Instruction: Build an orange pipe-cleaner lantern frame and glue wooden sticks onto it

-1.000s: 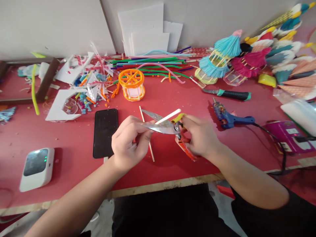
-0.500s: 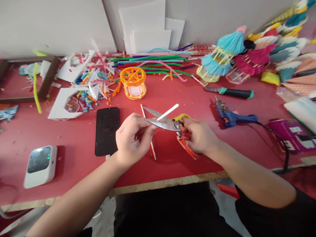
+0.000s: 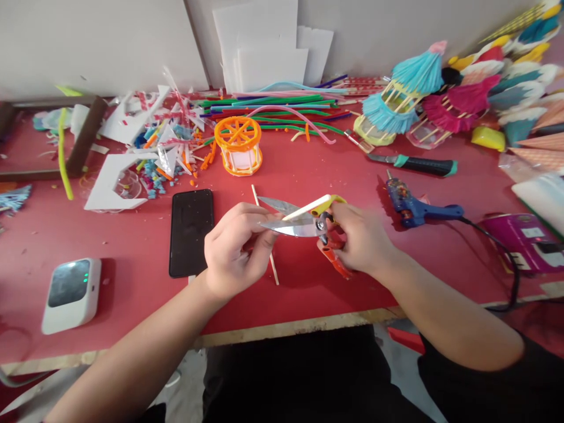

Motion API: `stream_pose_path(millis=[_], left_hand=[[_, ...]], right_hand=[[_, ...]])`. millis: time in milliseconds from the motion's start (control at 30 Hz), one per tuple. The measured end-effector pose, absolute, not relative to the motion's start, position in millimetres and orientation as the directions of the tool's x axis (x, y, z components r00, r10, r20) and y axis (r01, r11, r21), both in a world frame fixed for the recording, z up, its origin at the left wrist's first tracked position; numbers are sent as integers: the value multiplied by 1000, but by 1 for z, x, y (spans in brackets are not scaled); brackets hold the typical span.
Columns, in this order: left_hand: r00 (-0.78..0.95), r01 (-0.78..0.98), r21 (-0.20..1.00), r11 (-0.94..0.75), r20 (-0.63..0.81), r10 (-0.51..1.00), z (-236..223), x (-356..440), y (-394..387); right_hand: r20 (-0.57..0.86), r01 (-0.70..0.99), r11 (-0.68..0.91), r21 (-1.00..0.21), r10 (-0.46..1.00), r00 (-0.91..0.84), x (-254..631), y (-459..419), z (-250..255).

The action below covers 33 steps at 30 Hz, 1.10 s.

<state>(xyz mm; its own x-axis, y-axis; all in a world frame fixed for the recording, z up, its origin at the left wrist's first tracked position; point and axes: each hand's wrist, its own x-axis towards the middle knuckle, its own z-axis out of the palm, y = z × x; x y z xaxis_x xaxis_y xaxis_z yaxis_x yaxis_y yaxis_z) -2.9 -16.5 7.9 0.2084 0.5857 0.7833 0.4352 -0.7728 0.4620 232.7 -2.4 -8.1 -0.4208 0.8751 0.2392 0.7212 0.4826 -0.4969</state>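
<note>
My right hand point(image 3: 359, 239) is wrapped round the orange and yellow handles of a pair of scissors point(image 3: 291, 222), whose steel blades stand apart and point left. A pale wooden stick point(image 3: 304, 208) lies between the blades near the pivot. My left hand point(image 3: 235, 249) pinches the near end of that stick, fingers curled beside the blade tips. A second thin stick point(image 3: 274, 270) lies on the red table point(image 3: 132, 258) under my hands. An orange round cage-like model point(image 3: 240, 145) stands a little beyond.
A black phone point(image 3: 191, 231) lies left of my hands, a white device point(image 3: 70, 292) further left. A blue glue gun point(image 3: 412, 202) and a black-handled knife point(image 3: 414, 164) are to the right. Coloured straws point(image 3: 282, 108), paper scraps point(image 3: 150, 141) and tasselled models point(image 3: 409, 94) crowd the back.
The stick has tipped lower and slid deeper between the scissor blades, toward the yellow handle. Both hands stayed in nearly the same place.
</note>
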Motion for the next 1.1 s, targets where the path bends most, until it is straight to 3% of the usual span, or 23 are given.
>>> stream_pose_path(millis=[200, 533, 733, 833, 1100], left_hand=[[254, 408, 446, -797, 783, 568, 8, -2, -18], [254, 413, 419, -809, 800, 544, 8, 0, -16], [228, 381, 502, -776, 763, 605, 3, 1, -16], [196, 383, 538, -751, 747, 635, 2, 2, -16], [200, 395, 482, -782, 786, 585, 2, 0, -14]], right_hand=[[335, 711, 534, -457, 844, -418, 231, -5, -8], [184, 729, 446, -519, 891, -415, 231, -6, -6], [169, 707, 444, -550, 888, -427, 232, -4, -8], [194, 710, 453, -538, 887, -419, 231, -2, -8], [237, 755, 480, -446, 877, -418, 231, 0, -7]])
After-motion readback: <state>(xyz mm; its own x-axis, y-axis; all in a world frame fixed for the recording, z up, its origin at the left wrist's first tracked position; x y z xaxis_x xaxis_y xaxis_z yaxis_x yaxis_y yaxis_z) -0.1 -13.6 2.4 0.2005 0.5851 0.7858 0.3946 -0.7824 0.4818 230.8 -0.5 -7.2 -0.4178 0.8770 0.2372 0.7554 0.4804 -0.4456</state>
